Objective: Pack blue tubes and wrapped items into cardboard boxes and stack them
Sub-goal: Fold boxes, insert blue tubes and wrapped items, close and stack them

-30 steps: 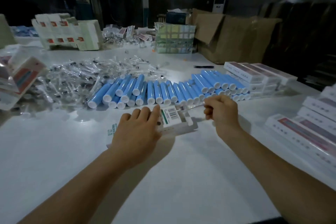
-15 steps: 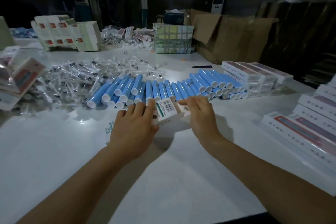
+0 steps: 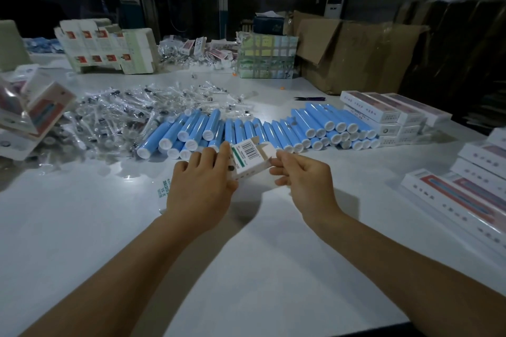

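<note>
Since a second ago the right hand [image 3: 302, 176] has come in to pinch the end flap of the small white cardboard box with a barcode [image 3: 250, 157]. The left hand [image 3: 202, 186] grips its other end, long axis spanning both hands, just above the surface [image 3: 246, 268]. The blue plastic tubes [image 3: 257, 133] lie just beyond.

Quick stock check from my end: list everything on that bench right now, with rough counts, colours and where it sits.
small carton: one, white with barcode, held above table centre
blue tubes: dozens, blue with white caps, row behind carton
wrapped items: large pile, clear wrap, left of tubes
packed boxes: stack, white, right of tubes
long boxes: several, white and red, right edge
flat cartons: batch, white, far left
brown cardboard box: one, far right
table: white
left hand: grips carton
right hand: pinches carton's end
</note>
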